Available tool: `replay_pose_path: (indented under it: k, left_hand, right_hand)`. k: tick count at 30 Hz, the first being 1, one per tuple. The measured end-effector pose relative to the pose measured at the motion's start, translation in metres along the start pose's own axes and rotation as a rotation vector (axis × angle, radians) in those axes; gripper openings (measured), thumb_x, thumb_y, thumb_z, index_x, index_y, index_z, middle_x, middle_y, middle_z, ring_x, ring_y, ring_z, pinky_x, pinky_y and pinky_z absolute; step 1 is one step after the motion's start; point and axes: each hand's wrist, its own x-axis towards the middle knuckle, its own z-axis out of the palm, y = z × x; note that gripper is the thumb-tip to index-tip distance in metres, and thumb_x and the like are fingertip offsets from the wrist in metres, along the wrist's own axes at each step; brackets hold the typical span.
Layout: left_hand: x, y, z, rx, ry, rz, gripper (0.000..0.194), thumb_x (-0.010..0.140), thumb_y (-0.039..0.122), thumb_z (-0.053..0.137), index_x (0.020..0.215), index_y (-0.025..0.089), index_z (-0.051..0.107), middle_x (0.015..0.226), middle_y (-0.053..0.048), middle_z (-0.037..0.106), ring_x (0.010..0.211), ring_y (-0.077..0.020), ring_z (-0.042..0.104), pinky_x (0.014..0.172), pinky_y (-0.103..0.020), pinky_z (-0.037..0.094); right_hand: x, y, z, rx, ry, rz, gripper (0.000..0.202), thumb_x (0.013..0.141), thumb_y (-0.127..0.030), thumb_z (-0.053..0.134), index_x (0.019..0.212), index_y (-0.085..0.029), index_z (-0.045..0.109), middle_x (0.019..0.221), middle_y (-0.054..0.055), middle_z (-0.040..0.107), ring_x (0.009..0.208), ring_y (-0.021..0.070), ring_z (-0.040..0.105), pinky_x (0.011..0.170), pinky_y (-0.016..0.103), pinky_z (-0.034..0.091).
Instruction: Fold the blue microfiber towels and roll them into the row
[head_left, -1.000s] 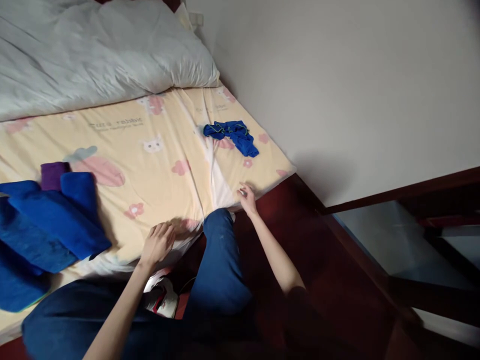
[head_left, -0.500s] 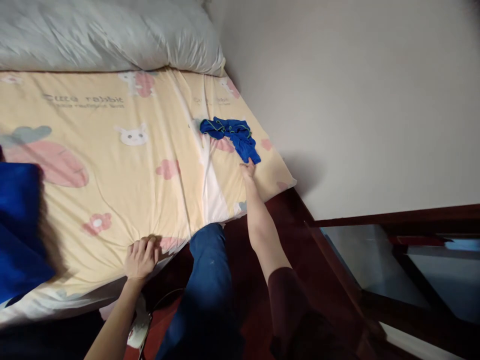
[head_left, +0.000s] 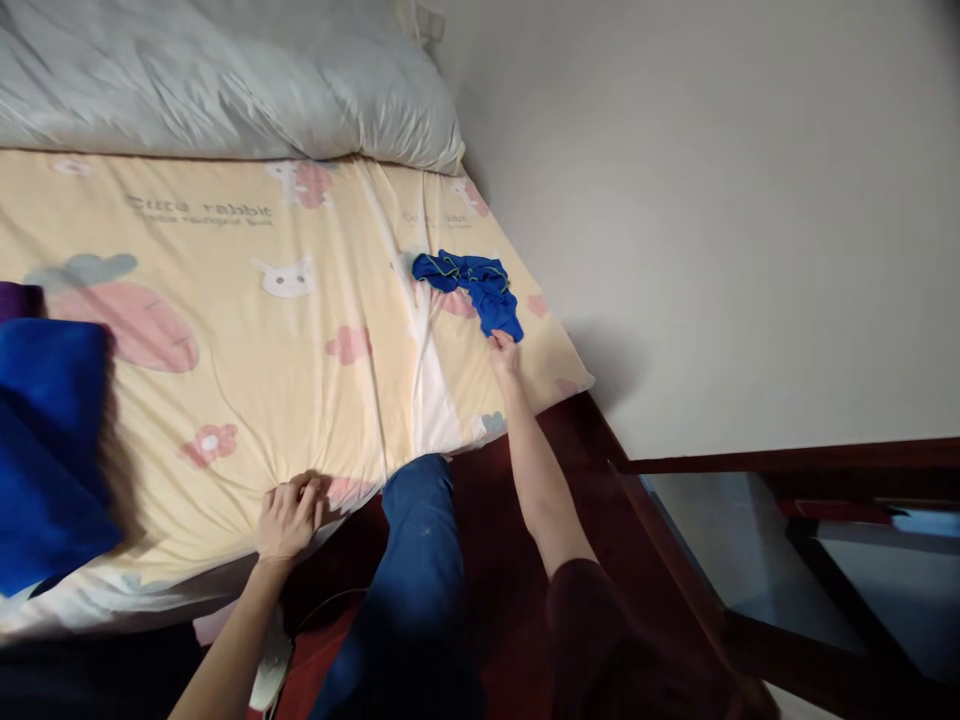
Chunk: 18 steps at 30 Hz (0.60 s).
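A crumpled blue cloth with thin green edging (head_left: 491, 285) lies near the bed's right end. My right hand (head_left: 504, 350) reaches out to its near corner, with thumb and fingers pinched on the fabric. The rest of the cloth stays bunched on the yellow rabbit-print bedsheet (head_left: 300, 350). My left hand (head_left: 291, 515) rests palm down on the sheet at the bed's front edge, its fingers loosely bent and holding nothing. Its fingertips lie beside a pink printed patch.
A larger blue cloth (head_left: 52, 450) lies at the bed's left, with something purple (head_left: 21, 298) behind it. A long grey pillow or rolled bedding (head_left: 225, 80) spans the back. A pale wall (head_left: 712, 220) borders the right. My knee (head_left: 420, 510) meets the bed edge.
My right thumb and fingers have closed on the near corner of the blue cloth. The view has shifted slightly; my left hand keeps its place on the bed edge.
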Motion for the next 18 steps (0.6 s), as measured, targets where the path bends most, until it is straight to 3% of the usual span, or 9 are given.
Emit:
replay_pose_path:
  k: [2,5,8,10,13,16,18]
  left_hand:
    - [-0.001,0.0,0.0,-0.021,0.01,-0.009,0.022,0.096,0.03,0.054,0.104,0.021,0.072,0.11,-0.015,0.073,0.089,-0.0304,0.065,0.08,-0.044,0.046]
    - [0.004,0.005,-0.007,-0.07,0.004,-0.049,0.023,0.097,0.031,0.053,0.105,0.02,0.071,0.112,-0.015,0.071,0.096,-0.0311,0.066,0.084,-0.044,0.048]
    - [0.009,0.018,-0.028,-0.16,0.007,-0.137,0.022,0.098,0.03,0.052,0.105,0.019,0.07,0.115,-0.016,0.068,0.106,-0.0311,0.066,0.092,-0.044,0.053]
    - [0.001,0.034,-0.047,-0.26,0.025,-0.213,0.021,0.097,0.029,0.052,0.103,0.019,0.069,0.119,-0.017,0.065,0.111,-0.031,0.065,0.097,-0.045,0.055]
    - [-0.044,0.067,-0.075,-0.42,0.042,-0.329,0.022,0.098,0.03,0.052,0.104,0.018,0.069,0.131,-0.018,0.059,0.123,-0.0309,0.062,0.106,-0.048,0.055]
    - [-0.117,0.104,-0.098,-0.559,-0.001,-0.432,0.025,0.1,0.034,0.05,0.103,0.019,0.07,0.133,-0.016,0.059,0.128,-0.0314,0.061,0.112,-0.053,0.051]
    - [-0.16,0.121,-0.111,-0.687,-0.089,-0.483,0.027,0.1,0.039,0.051,0.102,0.02,0.071,0.131,-0.015,0.061,0.124,-0.0309,0.063,0.11,-0.053,0.053]
  right_hand:
    - [-0.044,-0.018,0.013,0.101,0.016,0.069,0.032,0.094,-0.026,0.058,0.116,-0.011,0.077,0.125,0.02,0.072,0.121,0.0257,0.068,0.109,0.04,0.054]
    - [-0.137,-0.047,0.038,0.266,-0.063,0.074,0.022,0.093,-0.031,0.062,0.1,-0.018,0.078,0.118,0.016,0.075,0.114,0.0257,0.07,0.1,0.037,0.059]
    - [-0.231,-0.074,0.049,0.343,-0.137,0.135,0.02,0.09,-0.039,0.066,0.084,-0.022,0.074,0.096,0.011,0.076,0.091,0.0268,0.072,0.087,0.04,0.062]
    - [-0.28,-0.089,0.042,0.366,-0.104,0.156,0.021,0.088,-0.043,0.068,0.079,-0.024,0.068,0.087,0.009,0.074,0.082,0.0262,0.07,0.083,0.041,0.061]
    - [-0.332,-0.107,0.02,0.426,-0.067,0.111,0.021,0.089,-0.045,0.067,0.081,-0.025,0.065,0.084,0.006,0.072,0.08,0.0249,0.068,0.082,0.04,0.059]
    - [-0.367,-0.122,0.0,0.521,-0.14,0.009,0.018,0.09,-0.039,0.067,0.085,-0.023,0.065,0.083,0.004,0.069,0.081,0.0218,0.067,0.083,0.036,0.055]
    - [-0.383,-0.134,-0.007,0.583,-0.18,-0.021,0.018,0.09,-0.036,0.067,0.081,-0.022,0.061,0.079,0.002,0.064,0.077,0.0186,0.063,0.079,0.032,0.052]
